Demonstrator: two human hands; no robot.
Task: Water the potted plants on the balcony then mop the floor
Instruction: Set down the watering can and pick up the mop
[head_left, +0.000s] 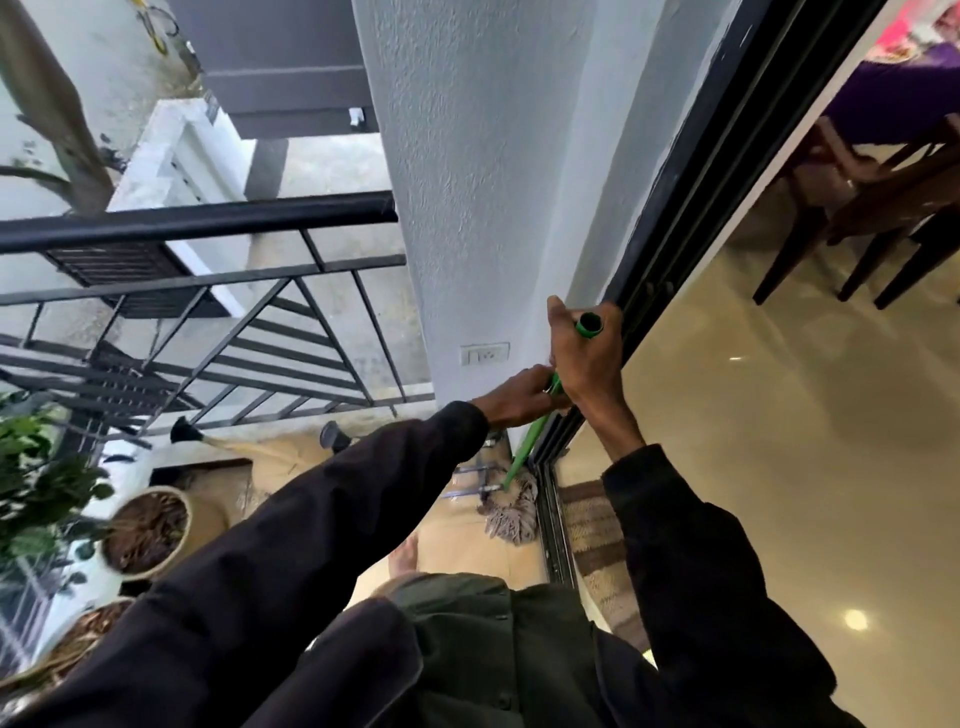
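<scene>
The mop (525, 446) looks light, its green shaft stiff and smooth, its string head (511, 512) soft and probably heavier when wet. The head rests on the balcony floor (457, 535), at the edge by the door track (553, 525). Near the shaft's top the right hand (584, 358) has its grip wrapped round it, and the left hand (519, 397) grips just below.

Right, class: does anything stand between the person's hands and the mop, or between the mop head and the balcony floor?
Nothing visible. The left hand and right hand already grip the green handle, and the mop head rests on the floor.
</scene>
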